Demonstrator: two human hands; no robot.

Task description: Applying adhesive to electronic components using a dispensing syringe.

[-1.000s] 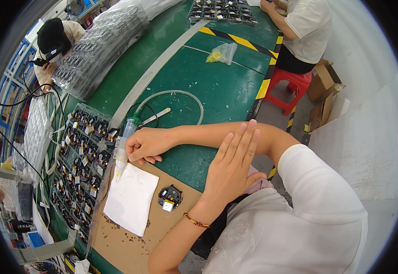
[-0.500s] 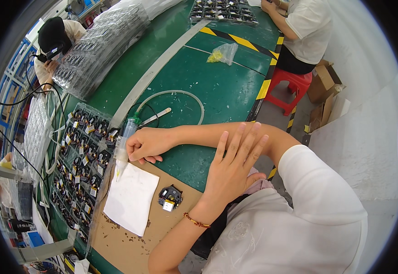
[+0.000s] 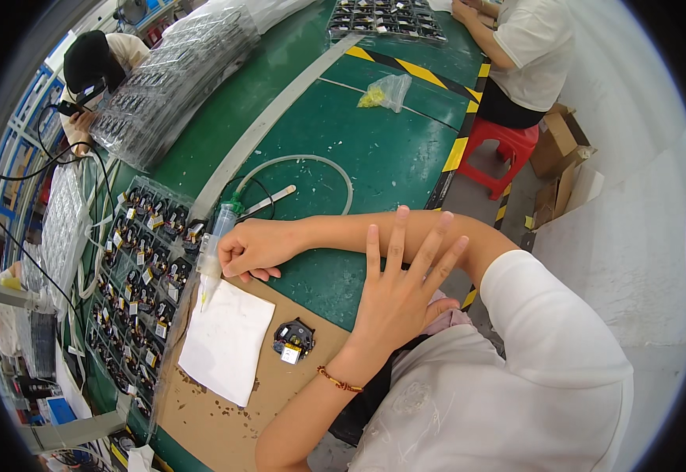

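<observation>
My left hand (image 3: 399,295), with a beaded bracelet at its wrist, is held back up over my right forearm, its fingers spread and nothing in them. Whether it touches the forearm is unclear. Farther left, my right hand (image 3: 255,247) is curled closed against the clear barrel of a dispensing syringe (image 3: 211,256) with a green cap and a hose; its fingertips are partly hidden. The syringe's yellowish tip points down at folded white paper (image 3: 229,342). Beside the paper, a small round black electronic assembly (image 3: 294,340) with a white-and-yellow part lies on a brown board (image 3: 201,425).
Left of the paper, a clear tray (image 3: 145,186) is filled with similar assemblies. A pale flat stick (image 3: 280,193) and a looped hose (image 3: 349,185) lie on the green table (image 3: 311,134), near a bag of yellow pieces (image 3: 386,93). Two co-workers sit beyond; stacked trays (image 3: 178,86) stand far left.
My left hand's fingers have spread wider apart, the index and middle ones tilting left. My right hand and the syringe have not visibly moved.
</observation>
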